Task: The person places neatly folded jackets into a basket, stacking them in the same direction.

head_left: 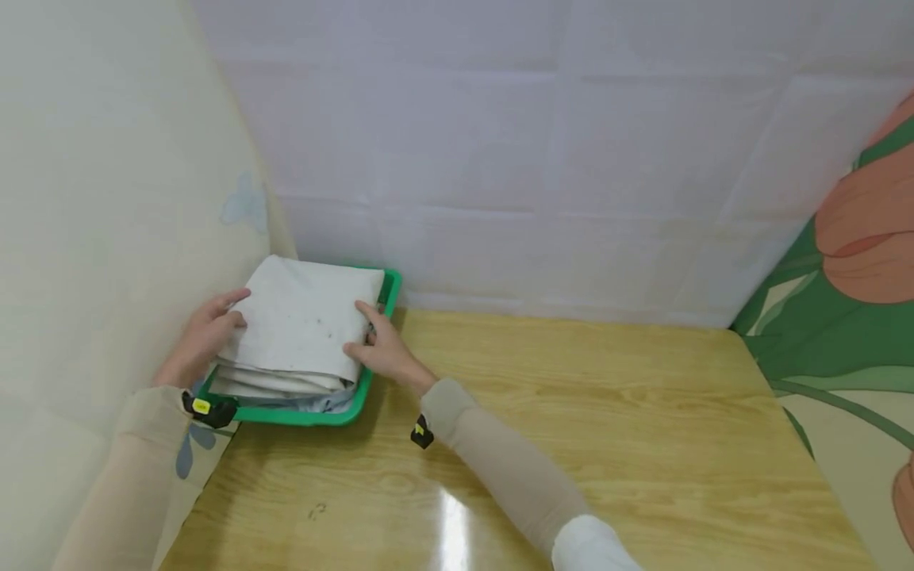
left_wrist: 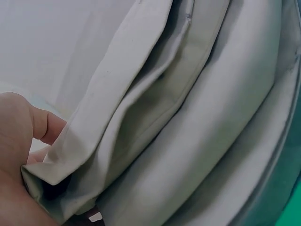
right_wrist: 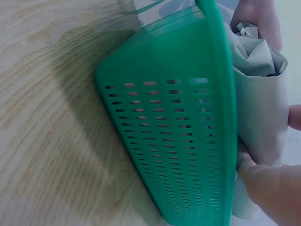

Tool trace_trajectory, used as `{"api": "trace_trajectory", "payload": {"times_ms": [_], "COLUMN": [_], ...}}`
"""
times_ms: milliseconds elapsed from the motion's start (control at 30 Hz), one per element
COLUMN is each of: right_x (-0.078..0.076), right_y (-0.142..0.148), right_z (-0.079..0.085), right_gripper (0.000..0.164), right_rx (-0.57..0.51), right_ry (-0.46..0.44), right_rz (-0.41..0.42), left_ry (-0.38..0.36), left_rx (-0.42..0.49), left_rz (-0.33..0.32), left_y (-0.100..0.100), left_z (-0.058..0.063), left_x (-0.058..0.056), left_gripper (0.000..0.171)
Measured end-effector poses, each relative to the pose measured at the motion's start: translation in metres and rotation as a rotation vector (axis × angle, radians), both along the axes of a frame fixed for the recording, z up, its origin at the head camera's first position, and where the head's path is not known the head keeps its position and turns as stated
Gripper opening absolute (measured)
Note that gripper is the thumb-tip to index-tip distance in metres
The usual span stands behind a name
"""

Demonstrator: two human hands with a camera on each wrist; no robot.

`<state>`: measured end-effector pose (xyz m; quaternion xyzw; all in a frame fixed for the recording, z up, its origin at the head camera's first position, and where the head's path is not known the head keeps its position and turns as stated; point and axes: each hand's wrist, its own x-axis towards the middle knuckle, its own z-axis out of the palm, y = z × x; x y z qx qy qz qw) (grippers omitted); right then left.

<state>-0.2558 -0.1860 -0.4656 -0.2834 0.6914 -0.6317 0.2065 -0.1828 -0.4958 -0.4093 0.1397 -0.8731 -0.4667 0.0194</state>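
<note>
A thick, folded white cloth (head_left: pixel 300 313) lies on top of the load in a green plastic basket (head_left: pixel 293 416), with a few dark specks on its upper face. My left hand (head_left: pixel 205 337) grips its left side; the left wrist view shows the layered folds (left_wrist: pixel 188 122) beside that hand. On the opposite side my right hand (head_left: pixel 388 347) holds the cloth between its thumb and fingers. In the right wrist view, part of the right hand (right_wrist: pixel 275 190) reaches between the cloth and the basket's rim. Greyish-blue fabric (head_left: pixel 324 403) shows under the white layers.
The basket stands at the back left corner of a wood-grain table (head_left: pixel 607 412). A pale wall covering (head_left: pixel 107 198) rises close on the left, and a creased white sheet (head_left: pixel 500 159) hangs behind. A flower-patterned covering (head_left: pixel 871 262) borders the right side.
</note>
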Motion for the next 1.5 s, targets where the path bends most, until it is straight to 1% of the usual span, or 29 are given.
{"api": "trace_trajectory", "payload": {"times_ms": [67,200,367,500,633,700,767,833,1000,1133,1267,1367,1500], "right_x": [0.001,0.002,-0.001,-0.002,0.000,0.002,0.003,0.003,0.005,0.008,0.011,0.013,0.015], "right_y": [0.000,-0.001,-0.001,-0.001,-0.002,-0.004,-0.006,-0.009,-0.014,-0.014,-0.014,-0.012,-0.006], "right_z": [-0.002,-0.005,-0.004,-0.002,-0.003,-0.003,0.000,0.003,0.010,0.012,0.016,0.019,0.021], "right_gripper": [0.079,0.079,0.079,0.079,0.080,0.081,0.081,0.081,0.084,0.086,0.085,0.085,0.084], "right_rx": [0.029,0.053,0.101,0.158,0.252,0.293,0.320,0.331,0.339,0.355,0.361,0.368,0.375], "right_ry": [0.011,0.015,0.046,0.087,0.146,0.170,0.185,0.188,0.157,0.128,0.114,0.144,0.207], "right_rz": [0.002,-0.001,-0.029,-0.041,-0.039,-0.037,-0.038,-0.033,-0.014,-0.029,-0.046,-0.042,-0.033], "left_ry": [-0.004,-0.013,-0.016,-0.018,-0.055,-0.082,-0.100,-0.108,-0.119,-0.135,-0.118,-0.090,-0.073], "left_rx": [-0.003,-0.016,-0.044,-0.054,-0.047,-0.059,-0.076,-0.094,-0.084,-0.075,-0.081,-0.100,-0.168], "left_rz": [-0.004,0.000,-0.008,-0.024,-0.049,-0.047,-0.040,-0.036,-0.043,-0.046,-0.036,-0.031,-0.018], "left_y": [0.000,0.004,0.011,0.011,0.009,0.008,0.005,0.004,-0.001,-0.001,0.000,0.002,0.009], "left_z": [-0.003,-0.006,-0.009,-0.012,-0.020,-0.024,-0.025,-0.024,-0.016,-0.012,-0.009,-0.004,0.003], "left_x": [0.000,-0.001,-0.008,-0.013,-0.011,-0.009,-0.009,-0.008,-0.003,-0.002,-0.001,-0.001,-0.001], "left_gripper": [0.066,0.065,0.064,0.065,0.065,0.066,0.066,0.066,0.067,0.069,0.073,0.074,0.074]}}
